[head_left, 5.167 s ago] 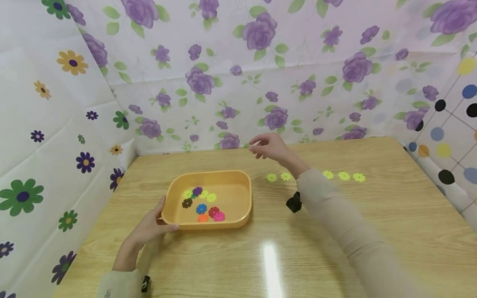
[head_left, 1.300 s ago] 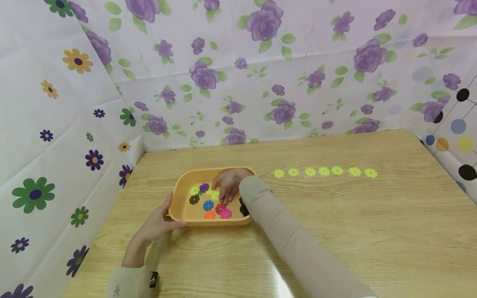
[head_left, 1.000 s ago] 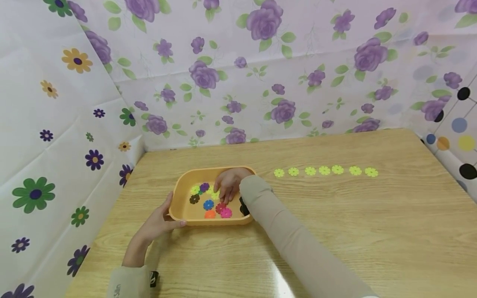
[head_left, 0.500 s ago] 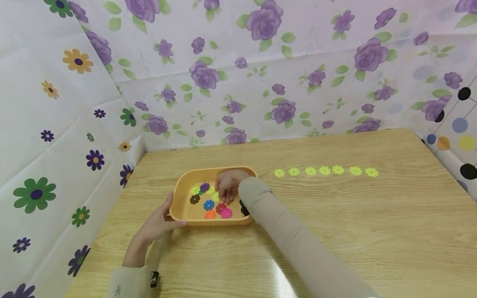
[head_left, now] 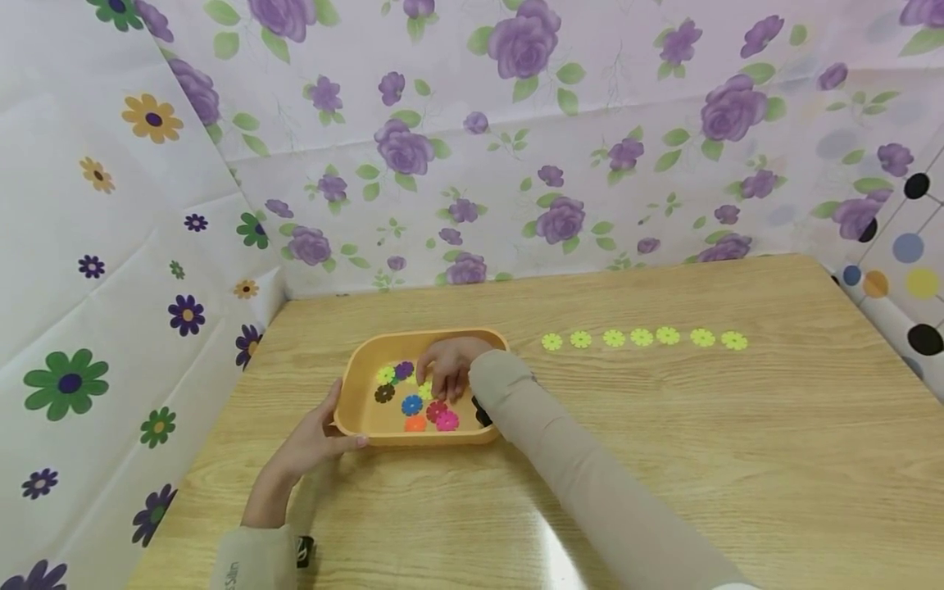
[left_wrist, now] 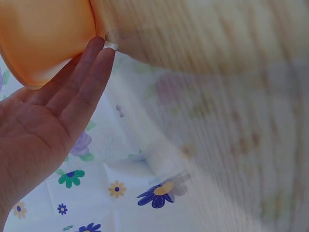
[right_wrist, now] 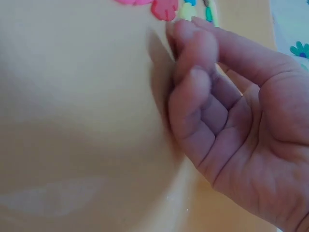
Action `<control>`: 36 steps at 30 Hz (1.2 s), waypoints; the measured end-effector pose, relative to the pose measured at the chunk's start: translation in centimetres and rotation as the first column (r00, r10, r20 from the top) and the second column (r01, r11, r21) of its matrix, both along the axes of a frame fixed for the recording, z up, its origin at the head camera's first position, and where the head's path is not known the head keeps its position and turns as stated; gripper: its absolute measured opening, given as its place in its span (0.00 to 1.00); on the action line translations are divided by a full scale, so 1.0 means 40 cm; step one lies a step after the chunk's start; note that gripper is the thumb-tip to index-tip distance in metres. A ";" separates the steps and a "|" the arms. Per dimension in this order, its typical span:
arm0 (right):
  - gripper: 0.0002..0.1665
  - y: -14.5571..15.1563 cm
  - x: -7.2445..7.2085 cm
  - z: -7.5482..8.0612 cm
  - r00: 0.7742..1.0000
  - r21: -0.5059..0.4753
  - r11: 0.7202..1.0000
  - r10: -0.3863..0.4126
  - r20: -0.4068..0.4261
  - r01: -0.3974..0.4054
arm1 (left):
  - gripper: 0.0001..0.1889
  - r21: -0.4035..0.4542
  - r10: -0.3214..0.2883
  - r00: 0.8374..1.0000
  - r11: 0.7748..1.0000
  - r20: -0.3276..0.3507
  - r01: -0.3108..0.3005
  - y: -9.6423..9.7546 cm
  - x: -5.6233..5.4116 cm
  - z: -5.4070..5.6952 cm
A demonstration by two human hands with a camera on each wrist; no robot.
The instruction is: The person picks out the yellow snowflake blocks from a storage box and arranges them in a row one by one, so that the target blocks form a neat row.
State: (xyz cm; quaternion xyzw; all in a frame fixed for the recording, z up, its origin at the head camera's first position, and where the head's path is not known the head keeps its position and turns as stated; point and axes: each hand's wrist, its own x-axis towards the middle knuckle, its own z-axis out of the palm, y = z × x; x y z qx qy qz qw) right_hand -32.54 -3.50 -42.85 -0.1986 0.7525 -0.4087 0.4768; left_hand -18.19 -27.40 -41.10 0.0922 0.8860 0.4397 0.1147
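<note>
An orange plastic tray [head_left: 369, 419] holds several flower-shaped plastic discs: blue [head_left: 411, 406], brown [head_left: 384, 393], purple [head_left: 403, 370], pink [head_left: 447, 421], red, orange, yellow and a partly covered green one. My left hand [head_left: 313, 447] grips the tray's left end, thumb along the front rim, fingers at the side. Inside the tray, my right hand [head_left: 451, 360] reaches down with bent fingers beside a yellow disc [head_left: 425, 391]. The right wrist view has the thumb and index fingertips close together, just short of a yellow disc [right_wrist: 185, 10]; whether they pinch it is unclear.
Right of the tray, a row of several yellow discs [head_left: 642, 337] lies across the wooden table [head_left: 664, 442]. A flower-printed sheet [head_left: 560, 147] hangs behind the table, with another patterned sheet [head_left: 140, 328] on the left.
Since the oldest frame, my right hand has gone from above the table's back edge down into the tray. Just now its fingers shifted slightly left over the yellow discs. The left hand keeps its grip.
</note>
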 end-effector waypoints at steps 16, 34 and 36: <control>0.12 -0.005 0.017 0.010 0.987 0.043 0.998 0.053 -0.151 -0.047 | 0.55 -0.002 -0.003 1.000 1.000 -0.005 0.003 0.000 0.001 0.003; 0.17 -0.010 0.008 0.005 0.981 0.069 0.995 0.078 -0.179 -0.066 | 0.54 0.021 -0.013 1.000 1.000 0.000 0.013 -0.002 0.001 0.000; 0.19 -0.012 0.002 0.007 0.978 0.054 0.996 0.086 -0.187 -0.078 | 0.54 0.022 -0.013 1.000 1.000 -0.001 0.013 -0.001 0.000 -0.001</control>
